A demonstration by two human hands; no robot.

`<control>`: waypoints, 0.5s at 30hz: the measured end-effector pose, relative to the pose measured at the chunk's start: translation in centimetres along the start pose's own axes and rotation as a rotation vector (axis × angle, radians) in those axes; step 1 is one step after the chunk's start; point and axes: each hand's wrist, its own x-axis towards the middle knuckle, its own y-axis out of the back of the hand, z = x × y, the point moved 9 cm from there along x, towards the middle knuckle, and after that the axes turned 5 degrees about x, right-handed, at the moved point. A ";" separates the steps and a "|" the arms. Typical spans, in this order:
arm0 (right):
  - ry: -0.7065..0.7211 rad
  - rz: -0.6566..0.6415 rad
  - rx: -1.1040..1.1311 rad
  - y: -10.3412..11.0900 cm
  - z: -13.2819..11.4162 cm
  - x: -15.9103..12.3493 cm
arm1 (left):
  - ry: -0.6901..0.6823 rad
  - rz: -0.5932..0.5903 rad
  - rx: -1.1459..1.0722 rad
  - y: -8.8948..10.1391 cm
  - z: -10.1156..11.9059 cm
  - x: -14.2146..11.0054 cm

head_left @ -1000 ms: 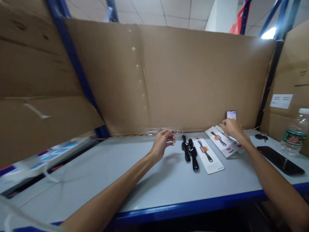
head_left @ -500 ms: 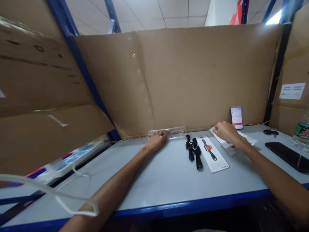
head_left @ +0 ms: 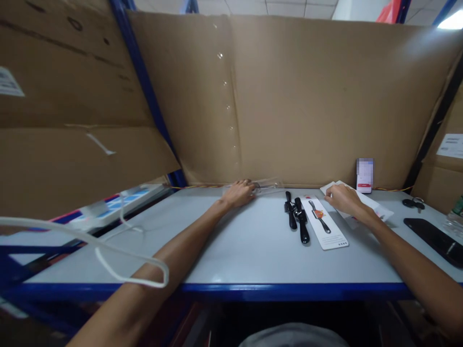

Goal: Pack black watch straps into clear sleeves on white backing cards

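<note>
Our left hand (head_left: 238,193) has lowered to the clear tray (head_left: 272,185), our right hand (head_left: 343,198) at the cards (head_left: 379,210); we cannot tell whether fingers grip. Two black tools (head_left: 303,223) lie unpackaged.

Lamp (head_left: 453,20) glare upper right; left cardboard (head_left: 72,103) dim; frame edges stretched.

A clear plastic package (head_left: 272,185) lies lengthwise, partly covered, left of overlapping white cards (head_left: 380,209) fanned askew
</note>
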 end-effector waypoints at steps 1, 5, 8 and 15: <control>-0.001 -0.003 -0.003 -0.1 0.0 0.1 | -0.008 0.002 0.018 0.0 0.0 0.0; -0.017 -0.024 -0.003 -0.4 0.1 0.2 | -0.058 0.040 0.064 0.4 0.6 0.0; -0.013 -0.005 0.007 -0.1 0.0 0.2 | -0.082 0.121 0.077 1.6 0.8 -0.2; 0.050 0.263 0.486 2.1 -1.4 -0.1 | -0.216 0.440 0.078 7.2 4.3 -2.0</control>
